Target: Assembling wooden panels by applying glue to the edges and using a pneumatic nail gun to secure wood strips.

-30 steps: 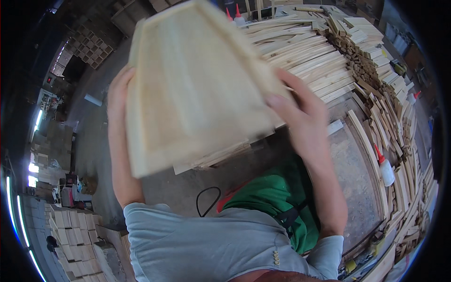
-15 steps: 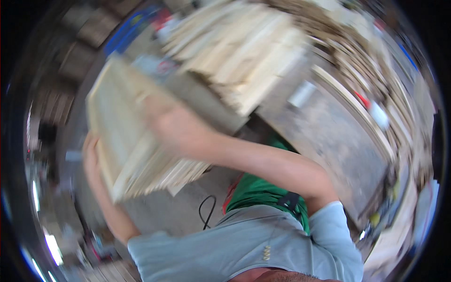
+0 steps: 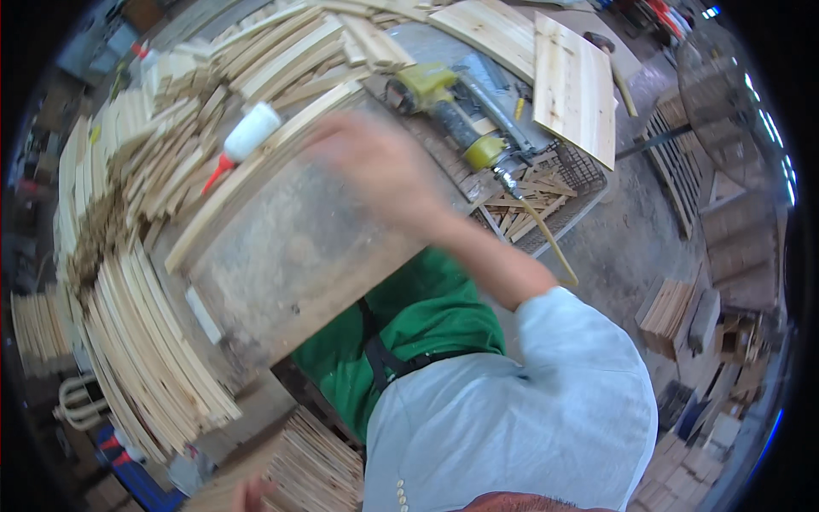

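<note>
My right hand is smeared by motion above the workbench, close to the long wooden strip along its far side. I cannot make out its fingers or anything in them. Beyond the strip lies a white glue bottle with a red nozzle. A yellow-green air nailer with a hose rests right of that hand. Low in the picture, my left hand shows only in part beside a stack of thin wooden boards; its grip is hidden.
Wooden slats are piled on the left, with more strips at the back. Wide panels lie at the far right above a plastic crate of wood offcuts. A small pale block sits on the bench.
My view has swung right, to the bench. The panel stack that both hands were on is now low at the left by my left hand; my right hand has come away from it, over the bench.
</note>
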The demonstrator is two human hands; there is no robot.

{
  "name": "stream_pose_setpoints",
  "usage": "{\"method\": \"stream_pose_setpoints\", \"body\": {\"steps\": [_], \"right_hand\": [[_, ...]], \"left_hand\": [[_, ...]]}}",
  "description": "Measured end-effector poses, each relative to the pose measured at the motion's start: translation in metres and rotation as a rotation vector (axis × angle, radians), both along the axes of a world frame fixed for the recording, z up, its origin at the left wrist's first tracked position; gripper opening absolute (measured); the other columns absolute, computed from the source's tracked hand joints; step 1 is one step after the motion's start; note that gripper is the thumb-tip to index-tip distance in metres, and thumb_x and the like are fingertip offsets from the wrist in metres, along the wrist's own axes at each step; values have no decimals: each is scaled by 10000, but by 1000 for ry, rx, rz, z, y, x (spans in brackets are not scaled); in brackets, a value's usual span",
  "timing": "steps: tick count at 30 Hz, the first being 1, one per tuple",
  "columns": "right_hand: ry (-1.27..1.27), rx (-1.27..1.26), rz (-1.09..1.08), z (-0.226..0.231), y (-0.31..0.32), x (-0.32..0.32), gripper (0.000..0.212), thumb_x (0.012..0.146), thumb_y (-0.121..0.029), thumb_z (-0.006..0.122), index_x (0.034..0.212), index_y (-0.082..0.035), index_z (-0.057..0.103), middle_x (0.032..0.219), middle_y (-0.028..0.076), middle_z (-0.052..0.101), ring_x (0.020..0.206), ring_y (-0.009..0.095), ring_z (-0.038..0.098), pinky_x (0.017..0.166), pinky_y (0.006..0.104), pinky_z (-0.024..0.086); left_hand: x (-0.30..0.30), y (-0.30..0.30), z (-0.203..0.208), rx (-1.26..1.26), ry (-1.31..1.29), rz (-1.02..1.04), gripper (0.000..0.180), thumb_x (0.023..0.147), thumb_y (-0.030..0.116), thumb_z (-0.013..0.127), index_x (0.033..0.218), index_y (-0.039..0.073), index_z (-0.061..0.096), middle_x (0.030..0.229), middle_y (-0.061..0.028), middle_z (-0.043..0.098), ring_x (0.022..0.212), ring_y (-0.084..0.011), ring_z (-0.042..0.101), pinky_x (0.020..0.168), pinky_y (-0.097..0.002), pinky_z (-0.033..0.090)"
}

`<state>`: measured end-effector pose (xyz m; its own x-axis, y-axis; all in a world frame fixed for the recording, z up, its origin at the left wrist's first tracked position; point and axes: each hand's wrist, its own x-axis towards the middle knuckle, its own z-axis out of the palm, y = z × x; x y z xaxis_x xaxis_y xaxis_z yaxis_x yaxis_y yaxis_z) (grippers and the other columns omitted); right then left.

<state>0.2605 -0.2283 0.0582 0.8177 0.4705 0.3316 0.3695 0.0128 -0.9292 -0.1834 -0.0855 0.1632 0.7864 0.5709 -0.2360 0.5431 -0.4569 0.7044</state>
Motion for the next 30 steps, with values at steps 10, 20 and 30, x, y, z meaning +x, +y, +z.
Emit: {"method": "stream_pose_setpoints", "body": {"steps": [10, 20, 30], "right_hand": [[321, 46, -1225, -107, -392, 90, 381, 892, -226, 635, 1105, 82, 565, 864, 60, 631, 670, 131, 545, 583, 288, 440], [549, 567, -612, -20, -358, 104, 178, 905, -118, 585, 977, 43, 559, 806, 88, 594, 673, 171, 592, 571, 269, 508], [411, 399, -315, -20, -105, -56, 475, 884, -89, 616, 1282, 17, 378, 1031, 142, 613, 842, 217, 640, 738, 353, 537]], "left_hand": [[215, -28, -133, -921, -72, -258, 405, 865, -36, 571, 1268, -32, 525, 1154, -149, 629, 965, -185, 625, 884, -303, 488], [347, -114, -143, -1215, -173, -660, 431, 921, 65, 585, 1323, -23, 456, 1223, -123, 580, 1129, -180, 557, 972, -316, 447], [410, -127, -110, -1101, -1011, -58, 546, 950, 204, 532, 1404, -5, 312, 1318, -180, 471, 1198, -272, 500, 961, -436, 452]]}}
